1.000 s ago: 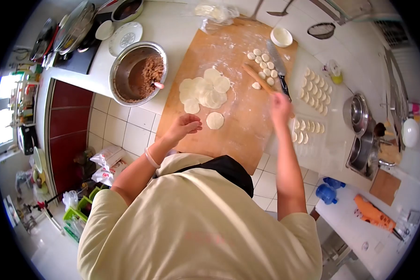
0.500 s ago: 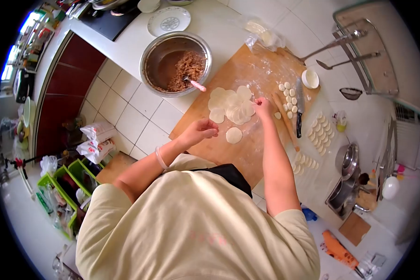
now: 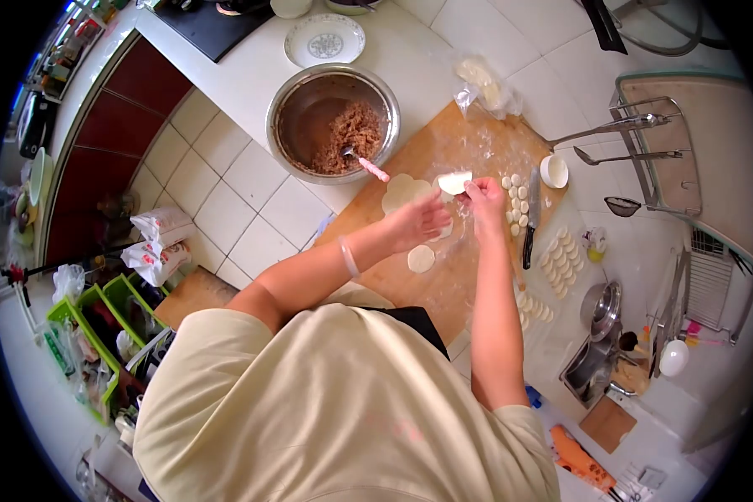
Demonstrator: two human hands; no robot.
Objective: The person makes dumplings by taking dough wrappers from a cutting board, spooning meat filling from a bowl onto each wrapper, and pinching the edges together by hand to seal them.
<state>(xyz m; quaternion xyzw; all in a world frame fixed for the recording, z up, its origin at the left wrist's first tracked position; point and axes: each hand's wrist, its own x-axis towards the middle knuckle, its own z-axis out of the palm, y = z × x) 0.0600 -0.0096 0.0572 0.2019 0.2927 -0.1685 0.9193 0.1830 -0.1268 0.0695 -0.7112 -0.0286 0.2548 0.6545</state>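
White desk carries a floury board, and over that board the right hand pinches a pale wrapper between thumb and fingers, while the left hand, loosely open, hangs just beside it, seemingly bare. More wrappers lie on the board below the hands, with dough lumps and a knife along its right side; at its left stands a bowl of mince.

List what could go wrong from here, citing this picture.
The thin white dough wrapper might tear where the right hand pinches it. The pink-handled metal spoon, jutting beyond the round steel bowl, could be knocked. The long black-handled steel knife, near that hand, might be bumped.
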